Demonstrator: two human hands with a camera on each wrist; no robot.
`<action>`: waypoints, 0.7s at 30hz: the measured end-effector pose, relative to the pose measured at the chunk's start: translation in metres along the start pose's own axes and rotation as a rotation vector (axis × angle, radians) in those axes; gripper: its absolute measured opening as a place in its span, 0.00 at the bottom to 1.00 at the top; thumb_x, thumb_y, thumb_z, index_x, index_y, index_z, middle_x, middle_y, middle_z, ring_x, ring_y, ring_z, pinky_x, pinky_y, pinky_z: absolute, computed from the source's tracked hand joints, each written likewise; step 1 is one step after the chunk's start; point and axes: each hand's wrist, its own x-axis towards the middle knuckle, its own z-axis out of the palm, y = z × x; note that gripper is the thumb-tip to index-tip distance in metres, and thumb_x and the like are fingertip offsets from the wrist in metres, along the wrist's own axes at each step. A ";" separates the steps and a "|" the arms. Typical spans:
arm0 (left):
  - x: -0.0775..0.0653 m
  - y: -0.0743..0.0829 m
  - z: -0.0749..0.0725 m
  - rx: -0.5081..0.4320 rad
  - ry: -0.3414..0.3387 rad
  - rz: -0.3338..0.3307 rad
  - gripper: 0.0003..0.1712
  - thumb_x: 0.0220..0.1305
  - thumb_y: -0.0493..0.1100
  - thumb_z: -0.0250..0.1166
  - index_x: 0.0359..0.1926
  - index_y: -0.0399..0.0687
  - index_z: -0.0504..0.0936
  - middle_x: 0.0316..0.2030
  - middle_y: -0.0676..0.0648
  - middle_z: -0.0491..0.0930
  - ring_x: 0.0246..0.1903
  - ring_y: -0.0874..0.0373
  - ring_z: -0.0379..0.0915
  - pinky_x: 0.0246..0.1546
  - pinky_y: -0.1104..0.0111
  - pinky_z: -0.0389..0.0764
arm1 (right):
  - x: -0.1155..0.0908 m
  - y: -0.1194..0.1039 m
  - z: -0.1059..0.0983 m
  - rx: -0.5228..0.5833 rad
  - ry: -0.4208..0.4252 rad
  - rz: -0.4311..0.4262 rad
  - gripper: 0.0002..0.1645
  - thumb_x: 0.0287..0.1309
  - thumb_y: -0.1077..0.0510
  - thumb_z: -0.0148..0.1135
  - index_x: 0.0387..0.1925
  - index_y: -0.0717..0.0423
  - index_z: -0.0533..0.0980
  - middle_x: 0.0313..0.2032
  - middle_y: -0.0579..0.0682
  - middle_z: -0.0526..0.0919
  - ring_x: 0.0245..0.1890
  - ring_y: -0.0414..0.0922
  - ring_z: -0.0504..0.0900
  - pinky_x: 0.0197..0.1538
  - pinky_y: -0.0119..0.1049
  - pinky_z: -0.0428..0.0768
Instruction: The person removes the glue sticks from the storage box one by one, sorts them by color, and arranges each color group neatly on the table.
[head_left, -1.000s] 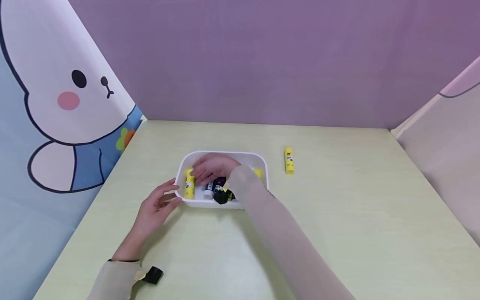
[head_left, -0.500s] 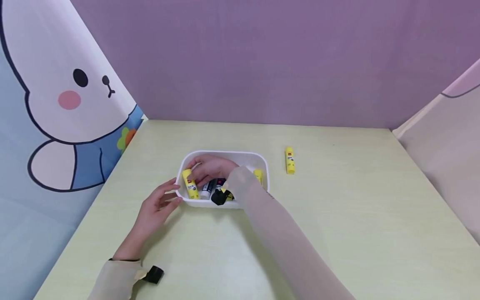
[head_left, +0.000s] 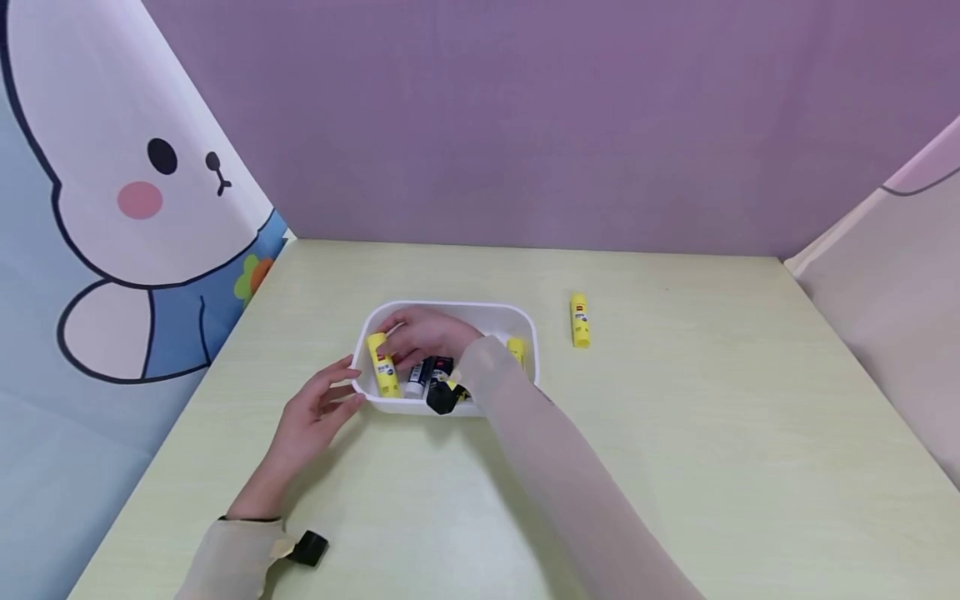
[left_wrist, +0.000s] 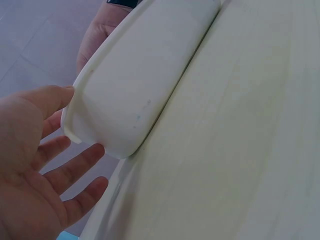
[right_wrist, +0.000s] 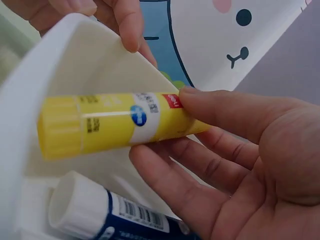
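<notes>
Leaning over since a second ago, when it was lying straight along the end of the white tray (head_left: 487, 315), the yellow glue stick (head_left: 385, 367) is now pointing its far end toward 11 o'clock. A person's right hand (head_left: 429, 335) is pinching it between thumb and fingers, gripping it near that far end; it is remaining inside the tray, at the container's 9 o'clock end. Seen from the right wrist, the stick is showing a red mark and a blue spot on a white band (whether its other end is touching the tray, the view is not making clear). The left hand (head_left: 311, 417), reaching in from 8 o'clock, is touching the tray's corner with relaxed, spread fingers, just as it was doing earlier. Beside the gripped stick, a white-capped navy tube (head_left: 415, 382) is lying toward the tray's 7 o'clock, with a dark tube (head_left: 441, 367) resting just beside it, partly hidden by the right arm's black wrist device (head_left: 442, 397). A second yellow stick (head_left: 516, 348) is sitting at the tray's 3 o'clock end, while a third yellow stick (head_left: 580, 321) is lying apart on the pale table (head_left: 675, 417), between 2 and 3 o'clock from the tray. A purple backdrop (head_left: 525, 125) is standing behind at 12 o'clock.
</notes>
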 end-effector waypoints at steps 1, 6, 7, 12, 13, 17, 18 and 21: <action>0.000 0.000 0.000 0.000 0.000 0.001 0.19 0.67 0.30 0.64 0.58 0.35 0.76 0.68 0.36 0.66 0.53 0.39 0.76 0.47 0.80 0.77 | -0.002 0.000 0.000 0.002 0.010 -0.005 0.24 0.63 0.69 0.61 0.60 0.68 0.69 0.37 0.55 0.83 0.32 0.47 0.84 0.43 0.44 0.87; 0.000 0.000 0.000 -0.009 -0.005 -0.002 0.20 0.67 0.31 0.64 0.59 0.36 0.76 0.69 0.37 0.66 0.53 0.39 0.77 0.47 0.80 0.77 | -0.011 -0.001 -0.005 -0.027 0.075 -0.041 0.25 0.61 0.66 0.66 0.59 0.64 0.72 0.42 0.55 0.83 0.36 0.48 0.85 0.43 0.44 0.87; -0.001 0.000 0.000 -0.011 -0.005 -0.003 0.20 0.67 0.31 0.64 0.59 0.36 0.76 0.69 0.37 0.66 0.53 0.39 0.77 0.47 0.80 0.77 | -0.013 -0.001 -0.007 -0.033 0.083 -0.049 0.25 0.61 0.65 0.66 0.59 0.64 0.72 0.43 0.55 0.83 0.37 0.49 0.85 0.43 0.44 0.87; 0.000 0.000 0.000 -0.016 -0.002 -0.002 0.20 0.67 0.31 0.64 0.59 0.37 0.76 0.69 0.37 0.66 0.53 0.39 0.77 0.47 0.79 0.78 | -0.025 -0.002 -0.016 -0.038 0.103 -0.104 0.27 0.63 0.64 0.65 0.62 0.64 0.71 0.46 0.57 0.83 0.39 0.50 0.86 0.43 0.43 0.87; 0.000 0.000 0.001 -0.014 -0.002 -0.001 0.20 0.67 0.31 0.64 0.59 0.37 0.76 0.69 0.37 0.66 0.53 0.40 0.77 0.47 0.79 0.78 | -0.028 -0.002 -0.019 -0.036 0.109 -0.114 0.27 0.63 0.64 0.64 0.62 0.64 0.70 0.47 0.58 0.83 0.38 0.50 0.85 0.43 0.43 0.87; 0.001 0.000 0.001 -0.006 0.006 0.005 0.19 0.66 0.30 0.64 0.58 0.35 0.76 0.68 0.37 0.67 0.52 0.39 0.77 0.47 0.80 0.78 | -0.037 -0.002 -0.028 -0.029 0.141 -0.140 0.26 0.64 0.65 0.63 0.62 0.63 0.70 0.48 0.58 0.83 0.39 0.50 0.85 0.44 0.43 0.86; 0.001 0.000 0.001 -0.004 0.009 0.010 0.19 0.66 0.29 0.64 0.57 0.34 0.76 0.68 0.36 0.67 0.52 0.39 0.77 0.47 0.80 0.78 | -0.040 -0.002 -0.031 -0.027 0.151 -0.143 0.25 0.64 0.65 0.63 0.62 0.63 0.71 0.48 0.58 0.83 0.39 0.51 0.85 0.45 0.43 0.86; 0.001 0.000 0.001 -0.006 0.015 0.020 0.19 0.65 0.28 0.64 0.57 0.33 0.76 0.68 0.35 0.67 0.51 0.39 0.77 0.46 0.80 0.78 | -0.047 -0.002 -0.036 -0.025 0.174 -0.155 0.24 0.64 0.65 0.63 0.61 0.61 0.71 0.49 0.57 0.83 0.42 0.51 0.85 0.45 0.43 0.86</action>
